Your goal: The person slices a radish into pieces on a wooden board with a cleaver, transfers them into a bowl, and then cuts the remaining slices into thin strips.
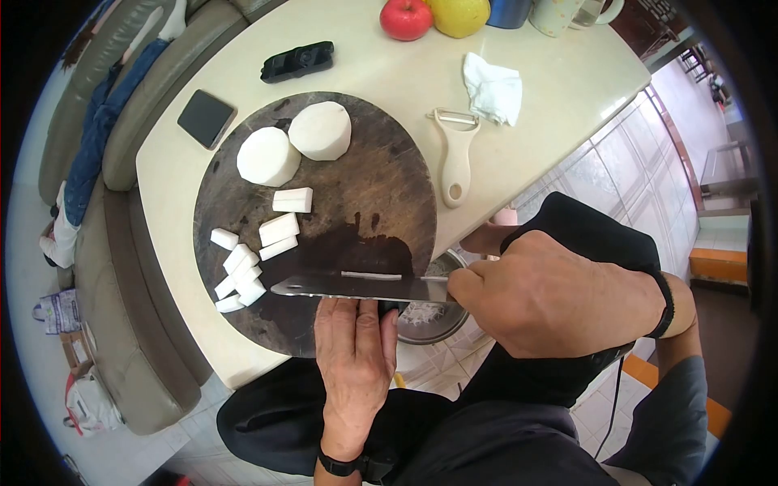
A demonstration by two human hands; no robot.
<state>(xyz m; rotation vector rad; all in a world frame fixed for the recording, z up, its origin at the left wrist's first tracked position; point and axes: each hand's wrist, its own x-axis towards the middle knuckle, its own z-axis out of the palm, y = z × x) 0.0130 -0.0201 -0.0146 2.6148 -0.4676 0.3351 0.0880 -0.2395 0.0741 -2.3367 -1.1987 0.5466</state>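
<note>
A round dark wooden board [381,178] lies on the pale table. My right hand [551,300] is closed round the handle of a wide knife [365,287], whose blade reaches left across the board's lower part. Just below the blade, my left hand [352,348] lies with its fingertips at the edge; what is under them is hidden. A thin white strip [370,275] shows along the blade's upper side. Two thick white round pieces [320,130] sit at the top of the board. Several cut white blocks [278,230] lie at its left and middle.
A peeler [456,158], a white cloth [493,89], a black wrapped item [297,61] and a phone [207,119] lie around the board. A red apple [406,18] and a yellow fruit [459,16] are behind. A metal bowl [433,326] stands below the table edge. Someone's legs [101,138] rest on the sofa.
</note>
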